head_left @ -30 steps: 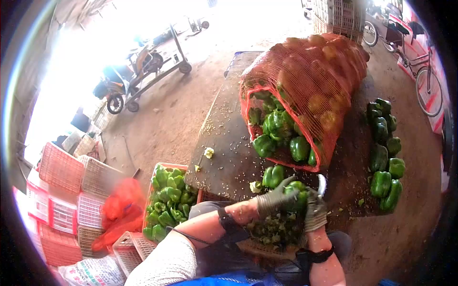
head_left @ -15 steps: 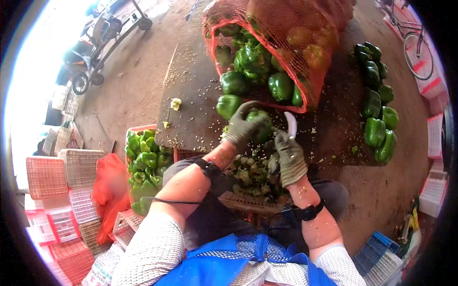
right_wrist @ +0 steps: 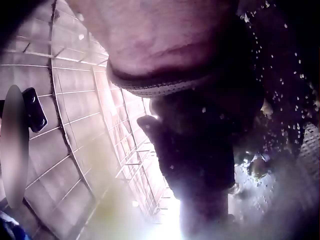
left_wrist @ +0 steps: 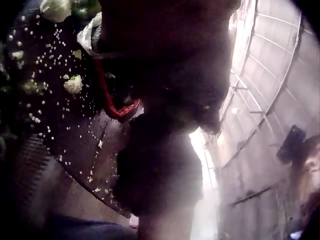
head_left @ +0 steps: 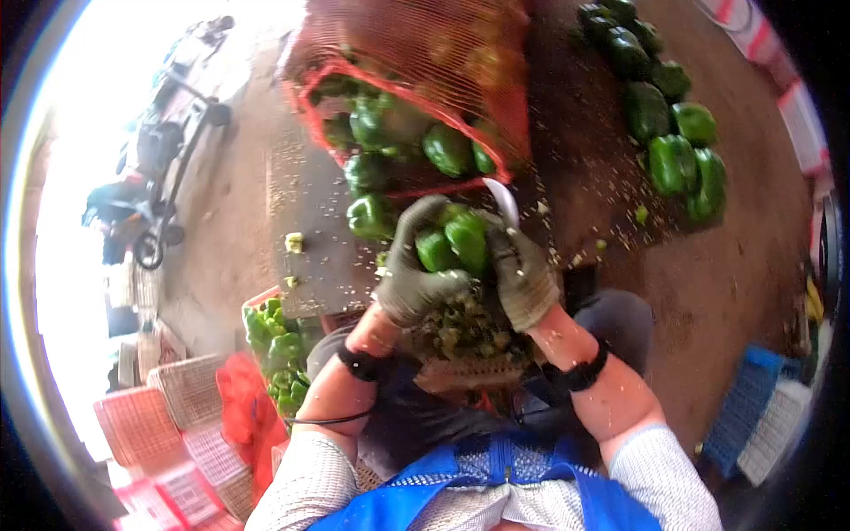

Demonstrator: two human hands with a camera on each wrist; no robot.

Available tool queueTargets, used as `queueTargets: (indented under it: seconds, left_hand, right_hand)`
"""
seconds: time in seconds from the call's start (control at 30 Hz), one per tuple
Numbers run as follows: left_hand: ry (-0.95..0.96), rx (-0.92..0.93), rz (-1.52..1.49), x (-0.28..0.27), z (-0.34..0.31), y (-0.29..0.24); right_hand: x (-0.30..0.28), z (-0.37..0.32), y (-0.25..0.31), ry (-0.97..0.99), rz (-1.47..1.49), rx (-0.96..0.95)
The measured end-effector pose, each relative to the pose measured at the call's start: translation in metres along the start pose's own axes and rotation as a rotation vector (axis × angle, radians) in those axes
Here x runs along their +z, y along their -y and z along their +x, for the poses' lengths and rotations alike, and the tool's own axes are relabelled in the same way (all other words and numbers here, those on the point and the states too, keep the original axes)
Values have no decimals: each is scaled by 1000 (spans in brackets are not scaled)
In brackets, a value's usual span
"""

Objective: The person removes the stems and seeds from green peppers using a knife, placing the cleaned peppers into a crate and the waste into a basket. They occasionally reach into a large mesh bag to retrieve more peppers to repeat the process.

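In the head view, my gloved left hand [head_left: 412, 270] curls round a green pepper [head_left: 465, 241] from the left. My gloved right hand [head_left: 522, 274] lies against its right side and grips a knife whose pale curved blade [head_left: 503, 202] points up and away. Another green pepper [head_left: 370, 217] rests on the dark board [head_left: 310, 257], just beyond the left hand. Below both hands is a heap of pepper cores [head_left: 465, 334]. The wrist views show the left hand [left_wrist: 160, 155] and right hand [right_wrist: 195, 145] as dark shapes; their fingers are unclear.
A red mesh bag [head_left: 425, 53] of peppers lies open-mouthed beyond the hands. Several peppers [head_left: 673, 165] line the board's right side. A crate of green peppers [head_left: 282, 350] stands at lower left, near stacked crates [head_left: 137, 425]. Blue and white crates [head_left: 748, 407] are at lower right.
The head view has tilted and shifted, moving the bag up and left. The left hand has turned from over the pepper to its left side; the right hand has closed in against it.
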State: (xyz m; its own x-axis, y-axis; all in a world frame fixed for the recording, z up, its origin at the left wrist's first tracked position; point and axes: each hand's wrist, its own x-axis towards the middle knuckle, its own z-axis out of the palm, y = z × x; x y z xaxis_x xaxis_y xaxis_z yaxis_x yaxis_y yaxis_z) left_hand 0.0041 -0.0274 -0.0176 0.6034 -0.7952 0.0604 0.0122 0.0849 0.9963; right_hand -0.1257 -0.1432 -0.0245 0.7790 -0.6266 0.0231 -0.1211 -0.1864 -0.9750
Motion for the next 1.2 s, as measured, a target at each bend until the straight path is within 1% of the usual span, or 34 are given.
queueTargets:
  seconds: [0.03, 0.07, 0.1, 0.13, 0.2, 0.23, 0.3, 0.33, 0.37, 0.4, 0.43, 0.5, 0.53, 0.6, 0.63, 0.67, 0.7, 0.73, 0.8, 0.83, 0.9, 0.93, 0.97, 1.03, 1.07, 1.1, 1.17, 1.2]
  left_hand:
    - [12, 128, 213, -11, -3, 4]
    - [-59, 114, 229, -3, -5, -6]
    - [-62, 138, 344, -6, -6, -11]
    - [-81, 83, 242, -8, -9, 12]
    - [-140, -56, 42, 2, -7, -4]
    - [-180, -121, -60, 7, -4, -11]
    - [-279, -209, -193, -1, 3, -10]
    - [-313, -253, -170, -6, 6, -21]
    - [-297, -260, -145, -13, 8, -27]
    - [-290, -173, 35, -20, 8, -26]
    - [-266, -95, 202, -20, 6, -23]
    - [-191, -21, 141, -10, -2, -25]
    - [-134, 27, 319, -12, -5, -22]
    - [-70, 51, 457, -15, -7, -21]
    - [-59, 67, 526, -15, -7, -21]
    - [-55, 87, 603, -14, -6, -23]
    - [-86, 155, 735, -14, -4, -25]
    - [-101, 126, 672, -13, -3, -23]
    - [-149, 64, 553, -13, -3, -18]
    - [-172, 48, 543, -13, -1, -19]
    - [-225, 16, 526, -10, 3, -25]
    - [-205, 11, 500, -9, 4, -28]
    - [-165, 54, 613, -10, 3, -28]
    - [-69, 139, 829, -12, 1, -30]
    - [-41, 261, 993, -11, 2, -35]
    - [-70, 253, 928, -10, 3, -31]
    - [-134, 232, 805, -11, 0, -20]
    - [-239, 95, 497, 2, -2, -22]
  right_hand:
    - [5, -5, -15, -94, -199, -125]
    - [8, -2, -16, -33, -45, -78]
    - [11, 0, -18, 20, 107, -24]
    - [11, 4, -10, 106, 269, 25]
    - [10, 14, 4, 255, 581, 165]
    - [16, 17, -2, 254, 479, 151]
    - [20, 14, -24, 225, 264, 141]
    - [23, 11, -10, 252, 399, 155]
    - [26, 9, 3, 278, 535, 174]
    - [29, 8, 17, 304, 668, 197]
    - [25, 1, 12, 305, -46, 68]
    - [33, 0, -12, 481, 128, 176]
    - [36, -5, -33, 478, -269, -36]
    - [37, -7, -36, 463, -350, -81]
    - [41, -3, -15, 422, -21, 61]
    - [39, 1, -2, 405, 126, 113]
    - [38, 4, 10, 383, 273, 163]
    - [35, 7, 17, 400, 229, 143]
    - [40, 5, 19, 347, 181, 71]
    - [48, 2, 16, 275, 175, 20]
    - [55, -1, 5, 259, 102, -51]
    - [56, -3, -2, 312, 34, -72]
    - [58, -4, -10, 363, -36, -92]
    - [70, -7, -23, 297, 372, 116]
    - [73, -10, -30, 272, 421, 170]
    - [72, -9, -25, 243, 471, 224]
    - [68, -8, -15, 227, 274, 235]
    - [65, -5, -3, 223, 179, 239]
